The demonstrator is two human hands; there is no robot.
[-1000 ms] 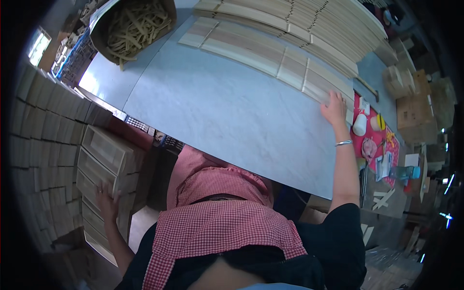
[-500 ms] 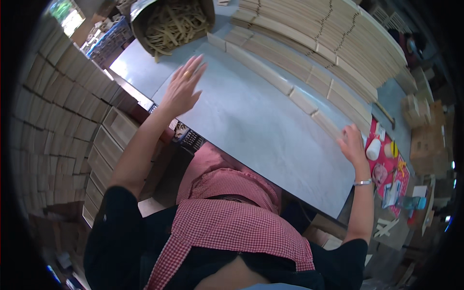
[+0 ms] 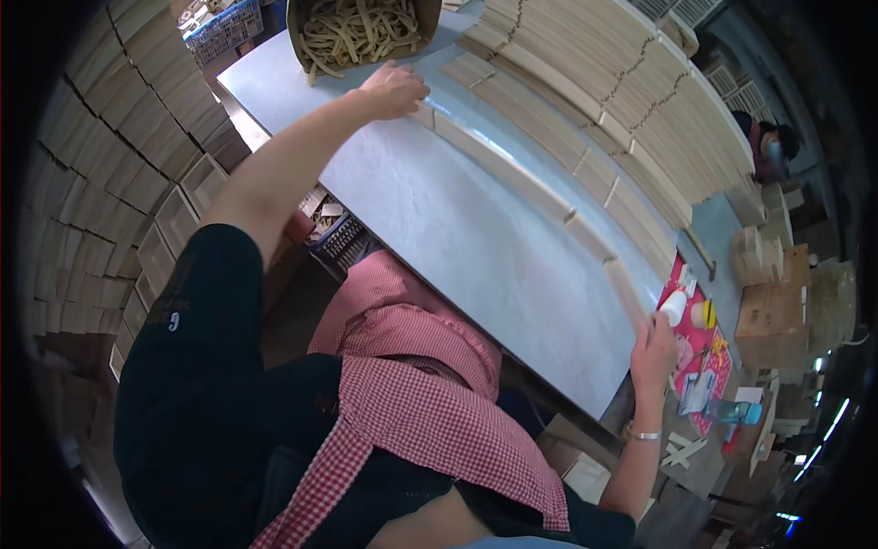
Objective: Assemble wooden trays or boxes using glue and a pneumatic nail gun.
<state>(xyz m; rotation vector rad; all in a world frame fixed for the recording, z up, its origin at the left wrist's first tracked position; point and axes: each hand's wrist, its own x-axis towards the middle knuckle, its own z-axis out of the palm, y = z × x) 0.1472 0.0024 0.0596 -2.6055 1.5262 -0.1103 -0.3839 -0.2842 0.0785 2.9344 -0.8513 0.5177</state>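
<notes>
A row of pale wooden strips [image 3: 512, 174], set end to end, runs diagonally across the grey-white tabletop [image 3: 476, 247]. At its far left end my left hand [image 3: 395, 91] reaches over with bent fingers closed on the end strip; its fingertips are partly hidden. My right hand [image 3: 654, 352] holds the near right end of the row, fingers pressed together against the last strip [image 3: 626, 288]. Behind lies a second row of flat wooden strips [image 3: 549, 133], apart from both hands.
Tall stacked wooden strips [image 3: 585, 55] line the table's back. A box of rubber bands [image 3: 361, 37] stands far left. Beside my right hand are a white bottle [image 3: 673, 308], a yellow-lidded jar [image 3: 703, 315] and a clear bottle [image 3: 734, 412]. A co-worker [image 3: 773, 151] is at the far right.
My left hand, open above the table before, has reached out to the far end of the row and closed there. My right hand is now lower in view, at the near end. The view has shifted.
</notes>
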